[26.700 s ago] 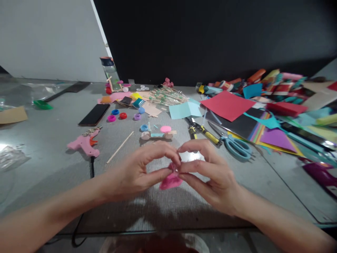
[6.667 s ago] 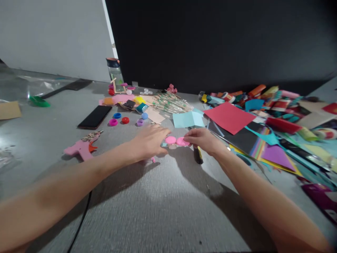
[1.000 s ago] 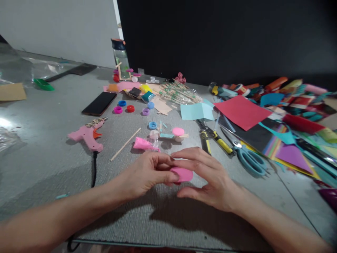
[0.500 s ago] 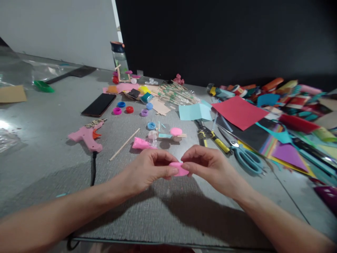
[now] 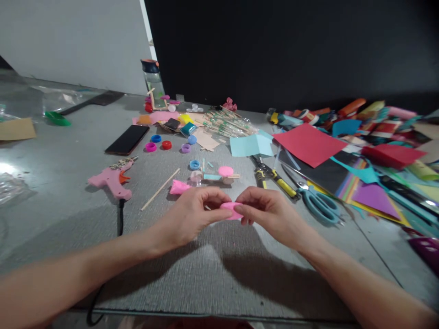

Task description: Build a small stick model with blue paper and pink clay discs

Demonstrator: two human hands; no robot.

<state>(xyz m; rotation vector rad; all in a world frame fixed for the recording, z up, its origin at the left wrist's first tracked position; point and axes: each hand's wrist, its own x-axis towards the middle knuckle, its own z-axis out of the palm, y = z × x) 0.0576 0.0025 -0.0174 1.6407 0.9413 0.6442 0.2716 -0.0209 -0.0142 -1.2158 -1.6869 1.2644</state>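
Note:
Between my two hands, above the table, is a flattened oval of pink modelling clay (image 5: pixel 232 211). My left hand (image 5: pixel 192 214) pinches its left end between thumb and fingers. The right end is pinched by my right hand (image 5: pixel 270 212). Just beyond my fingers lies a small build with a pink oval top (image 5: pixel 225 172), light sticks and a pale blue strip (image 5: pixel 212 177). An opened pink clay packet (image 5: pixel 179 187) rests past my left hand, close to a clear lid-like piece (image 5: pixel 196 177). A blue bottle cap (image 5: pixel 195 165) lies behind it.
On the left lie a pink glue gun (image 5: pixel 111 179), a wooden stick (image 5: pixel 160 189) and a phone (image 5: pixel 127 140). Pliers (image 5: pixel 283 183), scissors (image 5: pixel 318 203) and coloured paper (image 5: pixel 310 144) spread to the right. A water bottle (image 5: pixel 153 82) stands at the back.
My hands and the pink clay have risen slightly in the view, and the clay looks tilted a little differently. Both hands still pinch it. The whole scene has shifted slightly with the camera.

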